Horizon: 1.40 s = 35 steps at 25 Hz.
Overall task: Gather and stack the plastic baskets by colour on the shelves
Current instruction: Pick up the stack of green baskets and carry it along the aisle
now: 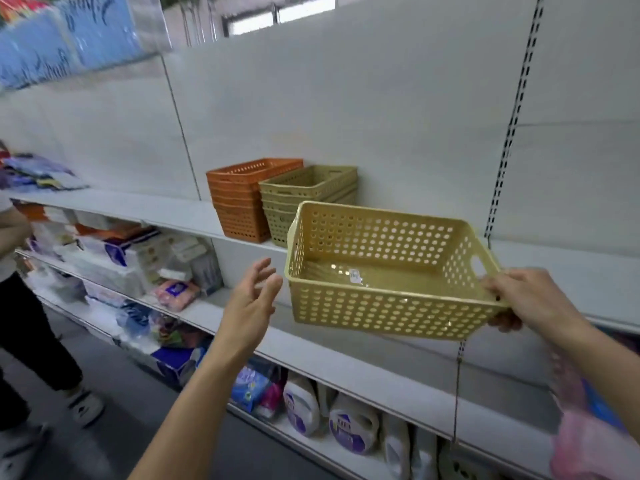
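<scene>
Head view shows a yellow basket [391, 271] held in the air in front of the shelving, level and mouth up, with a small white sticker on its floor. It hangs just in front of and a little lower than two stacks on the upper shelf [180, 216]: an olive stack [304, 199] of nested baskets and, touching its left side, an orange stack [242, 199]. The right hand [519, 299] grips the basket's right end, fingers curled over the rim beside the handle slot and the thumb underneath. The left hand [256, 296] is open, fingers spread and slightly bent, near the basket's left end but not touching it; I judge it is about to steady that side. As for progress, the orange baskets look gathered into one pile and several of the paler ones are already nested, so the sorting is well under way. The held basket appears lighter in tone than the olive stack, though the light may account for that; whether it belongs on that pile or starts its own I cannot tell. What is left, at least, is setting this one down. Lower shelves carry packets of tissue [114, 261] and detergent bottles [329, 417], and another person [20, 306] stands at the left edge.
</scene>
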### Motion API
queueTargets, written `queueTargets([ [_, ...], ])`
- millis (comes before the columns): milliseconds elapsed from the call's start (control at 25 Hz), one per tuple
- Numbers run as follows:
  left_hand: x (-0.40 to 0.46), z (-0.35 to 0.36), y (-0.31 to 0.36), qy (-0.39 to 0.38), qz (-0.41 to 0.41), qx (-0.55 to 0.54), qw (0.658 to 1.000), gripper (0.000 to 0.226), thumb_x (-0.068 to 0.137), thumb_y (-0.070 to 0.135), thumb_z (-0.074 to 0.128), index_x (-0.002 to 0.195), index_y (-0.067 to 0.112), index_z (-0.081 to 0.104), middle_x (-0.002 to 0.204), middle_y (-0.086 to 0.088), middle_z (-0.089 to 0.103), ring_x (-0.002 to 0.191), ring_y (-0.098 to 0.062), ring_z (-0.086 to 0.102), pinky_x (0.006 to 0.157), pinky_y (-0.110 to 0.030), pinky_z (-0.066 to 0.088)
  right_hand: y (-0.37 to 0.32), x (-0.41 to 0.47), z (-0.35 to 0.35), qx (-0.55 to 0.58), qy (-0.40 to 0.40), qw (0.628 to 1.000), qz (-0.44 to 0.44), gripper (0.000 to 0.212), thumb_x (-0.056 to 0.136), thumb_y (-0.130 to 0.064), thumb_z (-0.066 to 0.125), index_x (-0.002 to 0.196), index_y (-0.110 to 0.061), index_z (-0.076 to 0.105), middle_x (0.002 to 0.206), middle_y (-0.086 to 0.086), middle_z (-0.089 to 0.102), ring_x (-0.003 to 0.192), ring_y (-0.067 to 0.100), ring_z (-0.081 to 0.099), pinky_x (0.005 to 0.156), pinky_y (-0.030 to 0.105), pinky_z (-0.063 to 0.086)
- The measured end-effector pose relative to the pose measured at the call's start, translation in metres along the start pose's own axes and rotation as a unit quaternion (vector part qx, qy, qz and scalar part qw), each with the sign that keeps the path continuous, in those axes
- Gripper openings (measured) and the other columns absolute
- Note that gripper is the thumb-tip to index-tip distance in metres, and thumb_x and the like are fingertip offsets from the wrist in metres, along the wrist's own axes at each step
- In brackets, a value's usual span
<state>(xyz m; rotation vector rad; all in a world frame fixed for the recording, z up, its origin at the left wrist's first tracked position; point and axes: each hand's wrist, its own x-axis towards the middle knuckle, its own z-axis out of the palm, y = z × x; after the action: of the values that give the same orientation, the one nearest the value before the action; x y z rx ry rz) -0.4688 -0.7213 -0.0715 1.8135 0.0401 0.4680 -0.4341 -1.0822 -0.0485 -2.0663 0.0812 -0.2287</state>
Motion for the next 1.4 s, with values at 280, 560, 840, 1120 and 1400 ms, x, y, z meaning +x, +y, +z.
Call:
queueTargets([
  [280, 0.122, -0.061, 0.034, 0.027, 0.362, 0.362, 0.858, 0.078, 0.074, 0.021, 0.079, 0.142, 0.033, 0.043, 0.161, -0.001, 0.020, 0.146, -0.027, 0.017, 0.113, -0.052, 0.027, -0.126, 0.110, 0.024, -0.032, 0.012, 0.995, -0.093, 0.025, 0.090, -0.017, 0.055, 0.085, 0.003, 0.068, 0.060, 0.019, 0.064, 0.040, 0.024, 0.058, 0.044, 0.029, 0.044],
  [560, 0.228, -0.088, 0.039, 0.023, 0.385, 0.304, 0.871, 0.041, 0.063, 0.048, 0.078, 0.090, 0.019, 0.070, 0.103, 0.009, 0.069, 0.108, -0.017, 0.057, 0.102, -0.054, 0.036, -0.211, 0.197, 0.113, 0.161, 0.018, 0.985, -0.055, 0.029, 0.096, -0.018, 0.049, 0.115, 0.001, 0.058, 0.101, 0.020, 0.059, 0.075, 0.031, 0.065, 0.064, 0.038, 0.056],
  [840, 0.284, -0.050, 0.059, 0.018, 0.341, 0.285, 0.895, 0.040, 0.072, 0.050, 0.074, 0.103, 0.028, 0.063, 0.109, 0.013, 0.066, 0.107, -0.012, 0.054, 0.097, -0.050, 0.040, -0.257, 0.147, 0.195, -0.072, 0.022, 0.916, -0.395, 0.051, 0.091, -0.056, 0.045, 0.129, -0.024, 0.057, 0.132, -0.004, 0.055, 0.122, 0.012, 0.045, 0.100, 0.033, 0.037],
  [1120, 0.327, -0.063, 0.023, 0.024, 0.301, 0.210, 0.930, 0.058, 0.086, 0.027, 0.069, 0.139, 0.021, 0.045, 0.138, -0.001, 0.051, 0.130, -0.016, 0.043, 0.111, -0.036, 0.034, -0.247, 0.199, 0.212, -0.194, 0.107, 0.884, -0.412, 0.027, 0.088, -0.011, 0.062, 0.114, -0.021, 0.063, 0.107, 0.004, 0.069, 0.098, 0.021, 0.062, 0.085, 0.044, 0.053],
  [1400, 0.368, -0.078, -0.048, -0.047, 0.168, 0.389, 0.904, 0.063, 0.092, 0.044, 0.056, 0.148, 0.027, 0.034, 0.159, 0.001, 0.031, 0.150, -0.018, 0.016, 0.119, -0.054, 0.010, -0.240, 0.235, 0.229, -0.255, 0.152, 0.863, -0.408, 0.030, 0.087, -0.012, 0.065, 0.116, -0.015, 0.065, 0.115, 0.004, 0.069, 0.110, 0.023, 0.056, 0.083, 0.040, 0.050],
])
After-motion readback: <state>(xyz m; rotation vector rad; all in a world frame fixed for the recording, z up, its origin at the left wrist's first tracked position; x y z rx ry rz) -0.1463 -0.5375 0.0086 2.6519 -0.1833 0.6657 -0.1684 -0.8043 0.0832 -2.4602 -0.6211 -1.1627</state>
